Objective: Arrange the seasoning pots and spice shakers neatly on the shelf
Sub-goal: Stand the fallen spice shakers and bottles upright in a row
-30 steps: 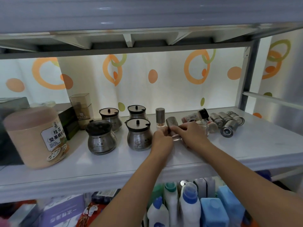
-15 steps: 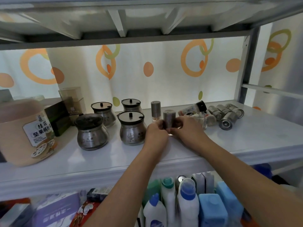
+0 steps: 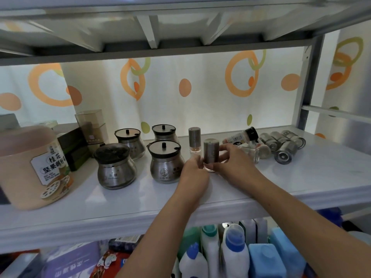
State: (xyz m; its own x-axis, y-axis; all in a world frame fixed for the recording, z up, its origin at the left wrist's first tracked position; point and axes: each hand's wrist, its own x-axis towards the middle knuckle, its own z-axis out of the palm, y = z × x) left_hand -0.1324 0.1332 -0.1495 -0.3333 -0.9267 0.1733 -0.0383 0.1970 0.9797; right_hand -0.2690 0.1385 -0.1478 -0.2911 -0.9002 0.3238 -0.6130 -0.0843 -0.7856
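Head view: near the shelf's (image 3: 200,199) front edge, the left hand (image 3: 193,173) and right hand (image 3: 233,164) both clasp an upright steel shaker (image 3: 211,151), fingers pinched on either side. Just left stand four seasoning pots (image 3: 165,162). Behind it, a second shaker (image 3: 194,139) stands upright. Toward the back right corner, several shakers (image 3: 283,146) lie toppled.

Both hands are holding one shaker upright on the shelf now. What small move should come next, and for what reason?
Probably let go and reach right for one lying shaker. The held shaker stands upright between left hand and right hand, in front of the standing shaker and beside the pots. The lying shakers are still unsorted.
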